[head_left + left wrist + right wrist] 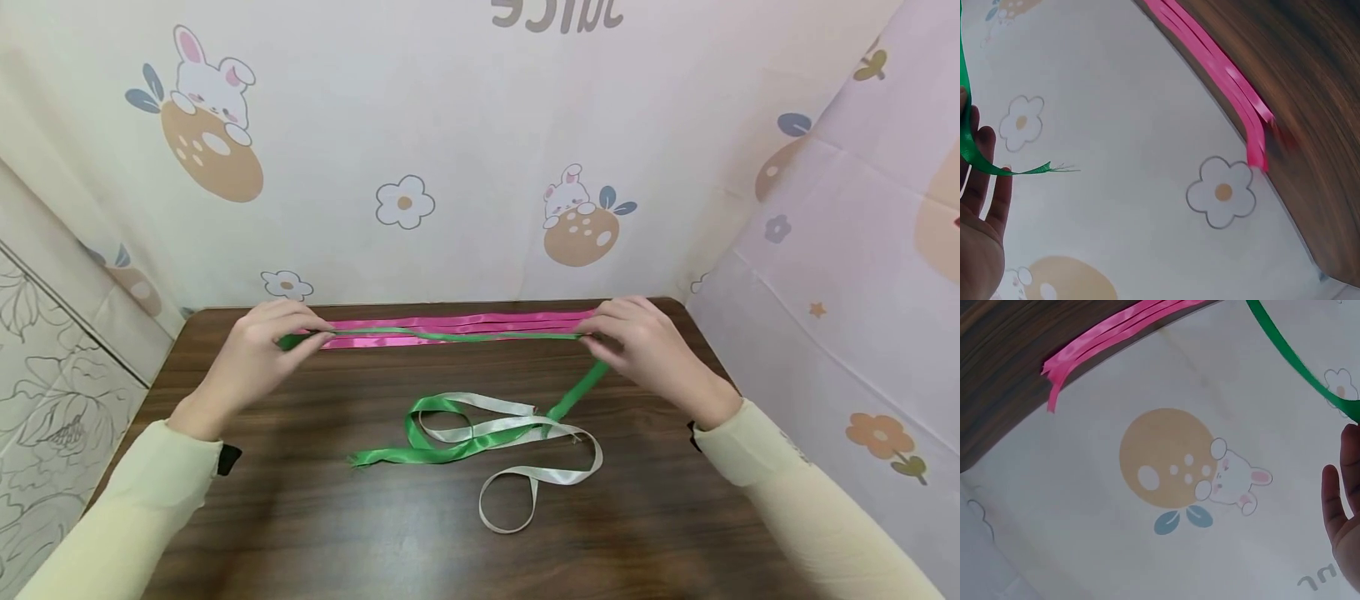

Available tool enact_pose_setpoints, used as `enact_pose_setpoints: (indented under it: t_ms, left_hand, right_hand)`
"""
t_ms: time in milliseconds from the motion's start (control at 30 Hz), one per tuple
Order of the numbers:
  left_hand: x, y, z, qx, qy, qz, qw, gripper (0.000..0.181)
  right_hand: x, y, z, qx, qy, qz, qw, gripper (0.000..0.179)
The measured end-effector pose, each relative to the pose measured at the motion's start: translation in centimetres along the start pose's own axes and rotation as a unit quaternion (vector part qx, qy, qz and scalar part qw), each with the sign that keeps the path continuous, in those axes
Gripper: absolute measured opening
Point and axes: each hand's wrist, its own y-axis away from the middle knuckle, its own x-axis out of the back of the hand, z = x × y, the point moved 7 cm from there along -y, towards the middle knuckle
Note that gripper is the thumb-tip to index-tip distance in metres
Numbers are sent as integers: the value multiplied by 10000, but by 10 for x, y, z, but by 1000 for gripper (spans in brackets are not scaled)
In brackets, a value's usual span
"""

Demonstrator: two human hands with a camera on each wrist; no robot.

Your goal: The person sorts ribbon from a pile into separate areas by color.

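Observation:
A green ribbon (457,337) stretches almost straight between my two hands, over the far part of the table. My left hand (262,337) pinches it near one end, and that frayed end (1038,168) curls past the fingers in the left wrist view. On the other side my right hand (637,337) pinches the ribbon between thumb and fingers. From under this hand a green length (583,387) slopes down to a loose pile. Behind the stretched ribbon, several pink ribbons (487,320) lie side by side along the table's far edge.
A white ribbon (558,476) lies in loops at the middle of the brown wooden table (337,533), crossed by loose green ribbon (420,456). Just past the far edge hangs a printed curtain (472,125), with more printed cloth (840,275) at the right.

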Motion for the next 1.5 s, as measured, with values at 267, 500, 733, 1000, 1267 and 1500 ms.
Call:
enact_pose_setpoints:
  t_ms: [267,500,733,1000,1267,1500]
  left_hand:
    - [13,11,-16,200,-130,130,9996,36]
    - [20,19,-26,307,-267,291,9987,35]
    - [28,27,-37,543,-421,251,9973,27]
    - [35,35,-50,774,-504,359,9951,25]
    - [36,48,-65,1163,-802,292,9895,24]
    - [33,59,-77,1371,-871,244,9864,25]
  right_hand:
    - [8,12,14,-146,22,63,9999,15]
    - [11,22,27,-321,26,187,9993,17]
    - [12,35,44,-618,-32,252,9978,16]
    - [16,48,63,-928,-55,387,9949,24]
    - [14,61,85,-1678,-27,209,9856,19]
    - [9,71,99,-2077,-40,92,9781,15]
